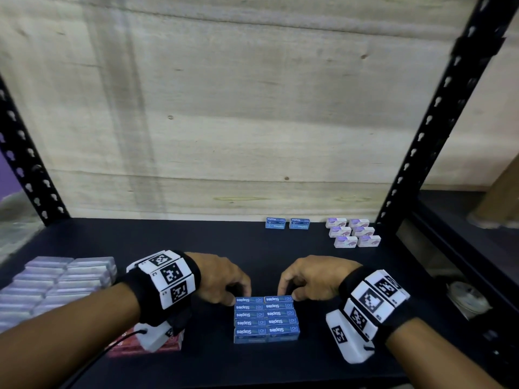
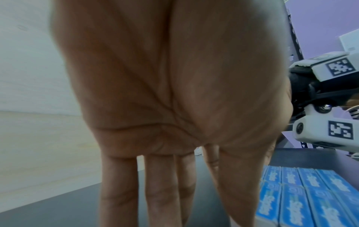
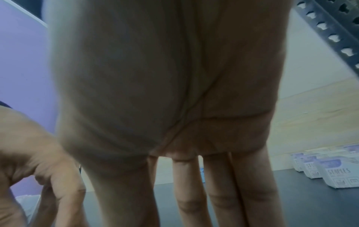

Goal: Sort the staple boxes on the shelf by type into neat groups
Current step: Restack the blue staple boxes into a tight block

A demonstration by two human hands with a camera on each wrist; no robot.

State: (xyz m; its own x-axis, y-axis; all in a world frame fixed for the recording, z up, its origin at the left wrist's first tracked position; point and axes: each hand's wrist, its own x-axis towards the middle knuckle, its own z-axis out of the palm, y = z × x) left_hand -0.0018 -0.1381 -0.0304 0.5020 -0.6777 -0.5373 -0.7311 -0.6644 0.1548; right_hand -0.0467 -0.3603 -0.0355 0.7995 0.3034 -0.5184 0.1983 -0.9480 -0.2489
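Ten blue boxes (image 1: 266, 318) sit in a two-wide block at lower centre of the shelf (image 1: 196, 242). Left hand (image 1: 222, 277) and right hand (image 1: 311, 279) touch its far row, each grip straight-fingered, holding nothing. Best squared by pressing evenly inward. Lids read "Staples"; white boxes (image 1: 353, 232) read "STAPLES".

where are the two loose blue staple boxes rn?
Head view: the two blue boxes sit side by side at the shelf's back edge against the wooden wall, right of centre, just left of the white boxes.
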